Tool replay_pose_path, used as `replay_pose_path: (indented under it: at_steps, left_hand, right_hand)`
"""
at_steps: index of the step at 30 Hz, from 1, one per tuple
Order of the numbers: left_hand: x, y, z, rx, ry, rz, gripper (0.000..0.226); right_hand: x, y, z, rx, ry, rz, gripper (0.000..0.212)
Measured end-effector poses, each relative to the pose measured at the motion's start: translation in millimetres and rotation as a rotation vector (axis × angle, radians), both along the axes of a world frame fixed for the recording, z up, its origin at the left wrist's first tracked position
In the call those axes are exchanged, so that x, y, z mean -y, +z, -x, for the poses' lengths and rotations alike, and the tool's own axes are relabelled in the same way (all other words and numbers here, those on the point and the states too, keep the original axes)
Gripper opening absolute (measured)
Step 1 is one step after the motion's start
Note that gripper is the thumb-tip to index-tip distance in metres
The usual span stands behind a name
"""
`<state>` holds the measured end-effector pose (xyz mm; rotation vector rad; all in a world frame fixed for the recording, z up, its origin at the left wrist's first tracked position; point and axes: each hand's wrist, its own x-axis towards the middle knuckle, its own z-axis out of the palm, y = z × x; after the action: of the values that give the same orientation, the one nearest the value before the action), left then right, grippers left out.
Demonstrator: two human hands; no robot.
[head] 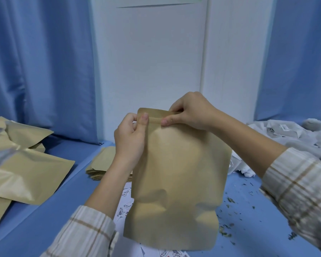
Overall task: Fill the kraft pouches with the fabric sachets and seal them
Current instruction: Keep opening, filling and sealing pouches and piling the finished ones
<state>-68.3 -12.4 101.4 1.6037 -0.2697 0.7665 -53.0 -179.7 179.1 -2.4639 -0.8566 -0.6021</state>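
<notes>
The table (67, 154), covered in blue, carries the whole job: a heap of kraft pouches (22, 175) lies on its left side, a flat stack of unused ones (102, 164) sits behind the left wrist, and a pile of white fabric sachets (304, 138) fills the far right. Upright at the centre, standing on printed sheets (126, 204), is the bulging pouch (176, 182) now in hand, its swollen sides suggesting sachets are already inside. The step looks like sealing: the left hand (130, 134) pinches the top strip at its left end, thumb in front, and the right hand (189, 112) pinches the same strip further right, so each grip is closed on the pouch. Judging from this, the next move calls for running firm finger pressure along the strip to its right end, keeping both lips aligned so no gap is left. Loose green flakes (230, 201) dot the cloth at right. The sachets carry small labels and the sheets show drawings, but no writing is legible.
</notes>
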Motion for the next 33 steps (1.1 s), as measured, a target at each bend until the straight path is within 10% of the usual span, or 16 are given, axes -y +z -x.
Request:
replay_pose_path:
  at_steps: [6, 33]
  left_hand:
    - [5.7, 5.7, 5.4, -0.07, -0.115, -0.003, 0.042]
    - [-28.8, -5.5, -2.4, -0.026, -0.129, 0.187, 0.018]
  right_hand:
    - [-1.1, 0.1, 2.1, -0.063, 0.072, 0.006, 0.018]
    - [49.6, -7.9, -0.1, 0.075, -0.075, 0.42, 0.041]
